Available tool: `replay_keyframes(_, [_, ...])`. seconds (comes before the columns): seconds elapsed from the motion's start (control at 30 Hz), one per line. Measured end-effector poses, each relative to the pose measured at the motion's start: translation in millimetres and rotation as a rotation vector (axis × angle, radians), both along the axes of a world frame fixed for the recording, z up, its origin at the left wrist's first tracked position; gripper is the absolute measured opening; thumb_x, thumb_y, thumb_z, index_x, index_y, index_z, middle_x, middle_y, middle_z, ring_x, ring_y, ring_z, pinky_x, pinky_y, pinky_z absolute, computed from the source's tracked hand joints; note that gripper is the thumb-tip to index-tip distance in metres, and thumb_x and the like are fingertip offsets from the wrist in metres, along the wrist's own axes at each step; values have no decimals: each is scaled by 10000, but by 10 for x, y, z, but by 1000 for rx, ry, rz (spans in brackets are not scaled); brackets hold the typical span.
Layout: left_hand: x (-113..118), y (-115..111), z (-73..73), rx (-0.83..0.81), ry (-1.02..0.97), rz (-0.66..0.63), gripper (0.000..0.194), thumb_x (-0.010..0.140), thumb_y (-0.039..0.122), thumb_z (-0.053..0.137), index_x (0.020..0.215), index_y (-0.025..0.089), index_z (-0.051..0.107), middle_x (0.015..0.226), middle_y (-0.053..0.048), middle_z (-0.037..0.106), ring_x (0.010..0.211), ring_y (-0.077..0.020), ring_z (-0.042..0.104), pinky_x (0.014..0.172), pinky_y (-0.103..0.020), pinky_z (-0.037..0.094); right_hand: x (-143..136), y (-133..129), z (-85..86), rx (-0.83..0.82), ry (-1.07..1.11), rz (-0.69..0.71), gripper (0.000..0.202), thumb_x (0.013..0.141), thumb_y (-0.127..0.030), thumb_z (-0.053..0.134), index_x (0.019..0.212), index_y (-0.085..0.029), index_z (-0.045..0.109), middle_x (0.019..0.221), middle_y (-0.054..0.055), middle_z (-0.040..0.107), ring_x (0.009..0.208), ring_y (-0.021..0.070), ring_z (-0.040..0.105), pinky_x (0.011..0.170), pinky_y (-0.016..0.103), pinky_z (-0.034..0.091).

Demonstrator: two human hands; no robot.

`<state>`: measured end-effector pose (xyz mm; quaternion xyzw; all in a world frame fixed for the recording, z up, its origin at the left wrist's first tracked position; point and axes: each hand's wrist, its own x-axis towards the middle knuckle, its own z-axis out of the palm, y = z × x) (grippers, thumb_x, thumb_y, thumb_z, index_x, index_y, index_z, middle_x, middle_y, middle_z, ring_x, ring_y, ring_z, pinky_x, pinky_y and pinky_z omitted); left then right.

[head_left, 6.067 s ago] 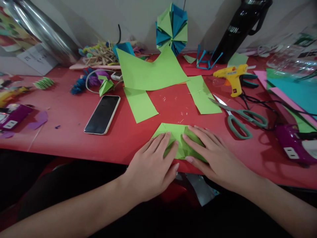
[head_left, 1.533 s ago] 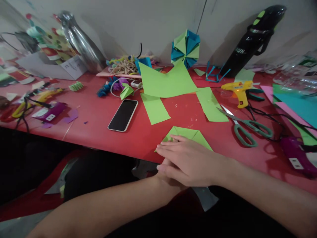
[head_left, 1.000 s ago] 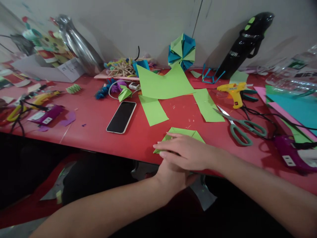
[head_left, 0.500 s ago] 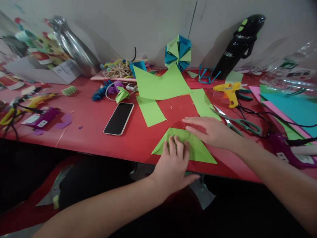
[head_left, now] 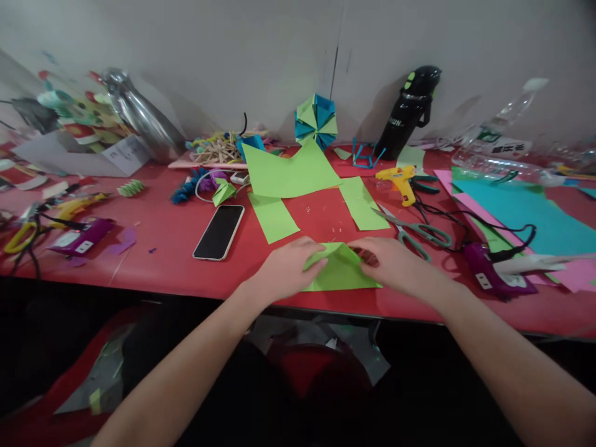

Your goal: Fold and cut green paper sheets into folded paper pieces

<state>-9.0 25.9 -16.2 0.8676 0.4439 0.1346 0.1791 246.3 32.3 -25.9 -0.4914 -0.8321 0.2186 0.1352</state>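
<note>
Near the front edge of the red table lies a folded sheet of light green paper (head_left: 343, 273), roughly triangular, its top point away from me. My left hand (head_left: 294, 266) grips its left side, thumb on top and fingers curled behind. On the opposite side my right hand (head_left: 388, 264) pinches the edge, with fingertips partly hidden. Just beyond the hands lie two green paper strips, the left strip (head_left: 274, 217) and the right strip (head_left: 365, 205). A larger green sheet (head_left: 291, 172) with a notched top overlaps their far ends.
On the red table (head_left: 162, 248), a phone (head_left: 218, 232) lies left of the paper. To the right are scissors (head_left: 412, 231), a yellow glue gun (head_left: 399, 181) and a purple power strip (head_left: 496, 273) with cords. A paper ball (head_left: 316, 122) and black bottle (head_left: 410, 112) stand by the wall.
My left hand has moved from flat on the paper to gripping its left side. My right hand has come down to pinch the right side. The view has shifted right.
</note>
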Motion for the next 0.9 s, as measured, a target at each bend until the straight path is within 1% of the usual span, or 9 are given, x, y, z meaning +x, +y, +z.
replay_keyframes(0.1, [-77,183,-75,17,-144,122,322,993,346,515,1216,175,672,1230,-102,687,1116,-218,655,960,-374,530,-5,22,2,-26,100,-104,312,898,-177,510,1129,-226,714,1030,69,783,889,241,740,797,380,580])
replay_keyframes(0.2, [-70,237,-97,-70,-214,207,389,956,425,573,1212,148,669,1221,-121,700,1063,-225,670,935,-376,535,-21,64,-32,37,207,-207,245,918,-230,543,1084,-198,720,1048,85,783,920,249,738,840,407,579])
replay_keyframes(0.37, [30,150,-51,-276,-357,119,416,914,537,603,1086,173,708,1025,-68,737,885,-202,670,804,-331,529,-70,169,-101,159,412,-219,232,930,-265,586,1108,-179,708,1035,89,773,911,231,731,849,402,586])
replay_keyframes(0.53, [62,110,-141,-400,-547,192,245,877,396,644,934,166,706,863,-46,701,799,-215,650,707,-318,512,-177,98,-13,681,493,-360,304,916,-256,649,1213,-192,662,1149,125,702,1075,269,660,990,470,519])
replay_keyframes(0.6, [64,104,-178,-410,-669,264,241,883,403,636,905,170,694,843,-45,690,813,-222,651,716,-325,523,-249,-17,32,763,508,-347,232,903,-253,679,1129,-199,673,1096,115,698,1079,269,640,987,456,510])
replay_keyframes(0.67, [75,87,-190,-446,-800,331,264,897,438,621,892,180,675,843,-43,682,815,-219,653,713,-329,540,-335,-141,34,590,510,-194,136,916,-279,678,1039,-221,670,988,71,704,951,230,661,890,392,538])
replay_keyframes(0.73, [98,56,-187,-536,-939,390,281,905,471,613,917,194,652,872,-40,677,822,-213,660,690,-324,562,-424,-233,-17,298,472,-81,201,926,-351,677,1084,-228,660,981,59,707,921,222,669,844,373,543])
replay_keyframes(0.8, [128,24,-186,-633,-1069,434,284,898,482,626,950,202,632,913,-42,676,835,-209,672,661,-313,581,-499,-273,-97,172,458,-128,336,880,-400,729,1154,-225,644,996,63,698,915,235,660,801,376,540])
replay_keyframes(0.9, [169,1,-205,-717,-1238,466,286,863,447,686,982,195,622,963,-52,693,858,-208,692,663,-310,603,-561,-271,-177,96,501,-163,244,877,-283,728,1104,-229,654,891,25,675,779,191,624,718,337,517])
